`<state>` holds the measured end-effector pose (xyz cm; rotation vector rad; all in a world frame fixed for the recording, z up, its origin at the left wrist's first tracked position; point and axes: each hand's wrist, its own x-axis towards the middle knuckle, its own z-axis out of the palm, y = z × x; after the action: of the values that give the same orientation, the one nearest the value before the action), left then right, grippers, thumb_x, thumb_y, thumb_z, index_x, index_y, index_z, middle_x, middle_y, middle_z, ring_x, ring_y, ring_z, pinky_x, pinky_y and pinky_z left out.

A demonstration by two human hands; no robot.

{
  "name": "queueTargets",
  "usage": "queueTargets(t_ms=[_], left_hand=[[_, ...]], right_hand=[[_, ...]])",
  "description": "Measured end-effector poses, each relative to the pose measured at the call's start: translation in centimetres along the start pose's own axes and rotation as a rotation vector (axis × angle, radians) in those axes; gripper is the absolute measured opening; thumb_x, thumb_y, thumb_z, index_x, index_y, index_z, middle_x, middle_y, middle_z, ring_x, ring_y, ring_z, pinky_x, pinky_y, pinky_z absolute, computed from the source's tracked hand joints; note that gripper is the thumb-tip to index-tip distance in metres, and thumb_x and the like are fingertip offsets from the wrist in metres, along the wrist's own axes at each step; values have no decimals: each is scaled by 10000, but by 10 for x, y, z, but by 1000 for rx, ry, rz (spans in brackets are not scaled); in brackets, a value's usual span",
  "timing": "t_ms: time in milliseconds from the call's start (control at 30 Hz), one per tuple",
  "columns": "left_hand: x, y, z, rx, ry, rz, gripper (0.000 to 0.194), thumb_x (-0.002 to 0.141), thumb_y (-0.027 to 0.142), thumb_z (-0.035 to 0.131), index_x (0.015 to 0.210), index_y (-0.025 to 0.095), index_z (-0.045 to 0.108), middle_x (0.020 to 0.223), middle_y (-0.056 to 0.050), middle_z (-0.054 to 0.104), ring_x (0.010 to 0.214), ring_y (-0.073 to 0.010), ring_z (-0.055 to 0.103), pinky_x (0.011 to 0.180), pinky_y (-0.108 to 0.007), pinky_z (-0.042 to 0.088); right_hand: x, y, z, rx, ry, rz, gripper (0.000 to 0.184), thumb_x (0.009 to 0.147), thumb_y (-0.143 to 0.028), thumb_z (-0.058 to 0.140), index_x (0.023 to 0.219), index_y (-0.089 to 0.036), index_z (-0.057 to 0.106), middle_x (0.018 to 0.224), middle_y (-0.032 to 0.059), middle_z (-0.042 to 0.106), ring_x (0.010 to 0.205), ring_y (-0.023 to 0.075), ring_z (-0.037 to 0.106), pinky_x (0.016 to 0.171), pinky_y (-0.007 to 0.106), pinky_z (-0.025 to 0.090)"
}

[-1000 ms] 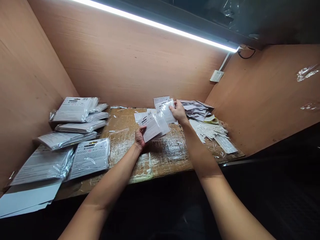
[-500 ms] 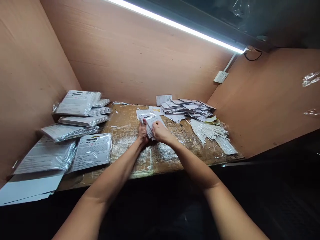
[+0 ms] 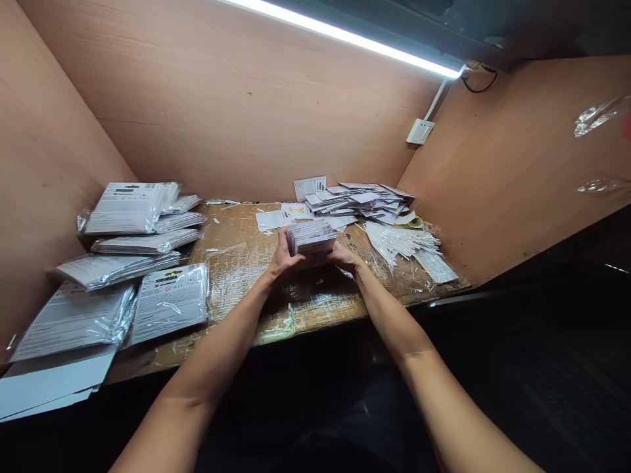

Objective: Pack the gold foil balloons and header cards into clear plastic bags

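Observation:
A small stack of white printed cards [image 3: 312,236] is held flat just above the taped wooden table [image 3: 246,269], squeezed between both hands. My left hand [image 3: 282,257] grips its left edge and my right hand [image 3: 345,255] grips its right edge, fingers curled under. Behind the stack lies a loose heap of the same white cards [image 3: 357,200], with a few single cards [image 3: 276,218] in front of it.
Several plastic-wrapped packs of printed sheets [image 3: 133,217] are piled at the left, with flat white sheets [image 3: 49,384] at the front left corner. A bundle of thin white strips in clear bags [image 3: 409,246] lies at the right. Wooden walls enclose three sides.
My right hand came back from the far heap with a card and joined my left hand. The cards now sit squared up as one stack between both hands.

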<state>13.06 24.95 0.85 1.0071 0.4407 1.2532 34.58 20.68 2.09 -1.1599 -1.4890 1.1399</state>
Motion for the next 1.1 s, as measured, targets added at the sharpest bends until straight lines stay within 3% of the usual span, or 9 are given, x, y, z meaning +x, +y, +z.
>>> queueTargets(t_ms=[233,367,567,633,733,867,933,1033,1100], left_hand=[[2,-10,8,7,70,-38,582,597,211,1005,1106,203,724,1115,-91,805,1134,-270,750,1004,-363,598],[6,2,6,-12,59,-104,538,652,352,1010,1075,157,740,1011,-123,812,922,-265,786,903,-389,633],[-30,13,51,29,167,-45,606,644,273,1031,1126,203,671,1090,-83,757,1076,-237,743,991,-332,576],[-50,10,74,37,176,-9,587,686,300,1014,1140,223,650,1098,-61,745,1062,-229,737,984,-331,566],[-70,1,95,116,351,43,444,756,312,962,1057,225,648,986,-20,734,914,-199,720,885,-309,563],[-71,3,82,291,401,57,222,832,280,854,959,201,690,870,-10,714,800,-178,677,764,-267,554],[-69,13,64,312,300,52,217,800,242,853,957,200,708,866,-16,718,814,-187,681,747,-255,558],[-71,25,40,267,73,-68,273,739,176,842,982,218,727,905,-36,736,923,-227,713,787,-269,592],[-78,24,35,235,-23,-148,325,707,152,823,1006,235,725,941,-44,750,990,-248,722,825,-291,613]], right_hand=[[3,-2,16,32,-11,4,798,623,-349,902,1349,-206,604,1216,82,768,1065,244,735,962,391,627],[-19,-15,38,-68,155,-105,577,773,-412,818,1273,-195,631,1203,96,772,1044,253,742,963,392,615],[-65,-48,64,-867,620,-85,264,1007,-334,577,1200,-191,685,1093,164,749,1015,324,696,903,436,555],[-76,-48,75,-1074,650,-85,281,1055,-288,493,1207,-193,710,1077,190,731,1028,340,666,897,446,530],[-89,-42,93,-1171,580,-62,358,1086,-245,421,1285,-203,715,1060,203,714,1017,345,633,890,458,517],[-105,-42,96,-1153,410,-75,316,1070,-320,532,1318,-202,688,1178,203,683,1121,360,610,969,482,518],[-111,-46,80,-1055,389,-134,422,987,-405,700,1348,-191,656,1279,198,655,1221,364,590,1046,493,513],[-111,-47,49,-755,526,-148,688,816,-432,873,1404,-187,614,1380,190,621,1358,363,543,1139,513,488],[-106,-43,34,-451,433,-100,656,776,-397,878,1357,-191,653,1281,154,684,1300,353,594,1081,500,535]])
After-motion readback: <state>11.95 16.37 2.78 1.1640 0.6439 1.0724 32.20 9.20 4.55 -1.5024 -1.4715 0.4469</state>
